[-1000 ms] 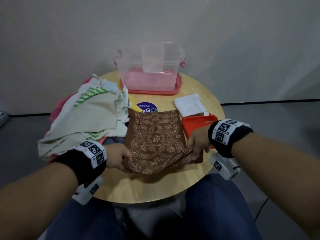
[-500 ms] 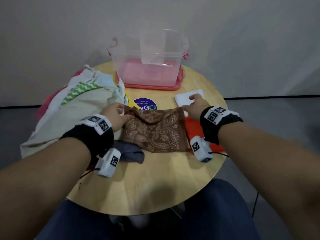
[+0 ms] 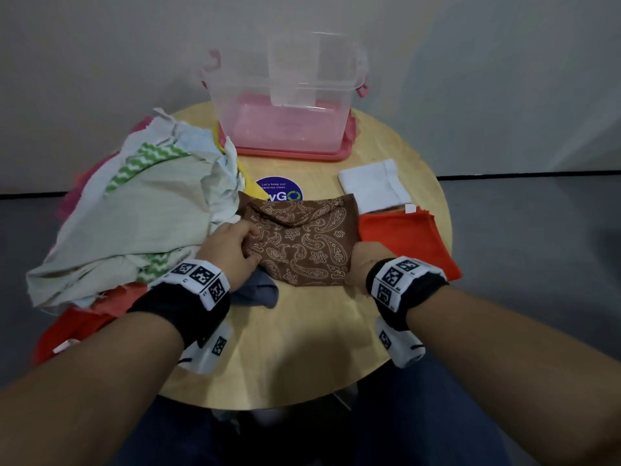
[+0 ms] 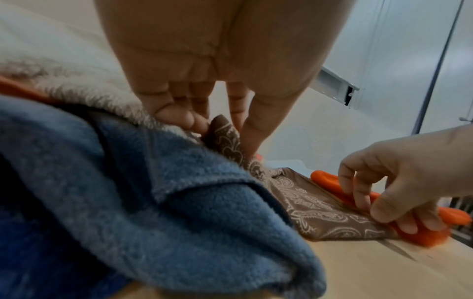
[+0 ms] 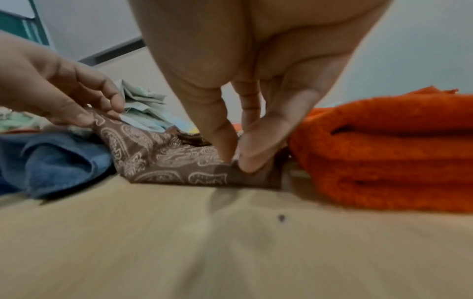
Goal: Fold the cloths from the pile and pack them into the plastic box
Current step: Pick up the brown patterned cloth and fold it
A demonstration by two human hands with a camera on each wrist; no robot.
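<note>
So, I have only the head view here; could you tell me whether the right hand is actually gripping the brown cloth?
Observer: Yes. The right wrist view shows the right hand pinching the brown cloth at its near right corner, between thumb and forefinger, low on the table.
Operator: Thank you. And how does the left hand hold it?
Observer: In the left wrist view the left hand pinches a raised fold at the cloth's left edge.
Operator: Is the orange cloth in the way?
Observer: The right wrist view shows the orange cloth folded in thick layers close beside that corner; I cannot tell whether they touch.
</note>
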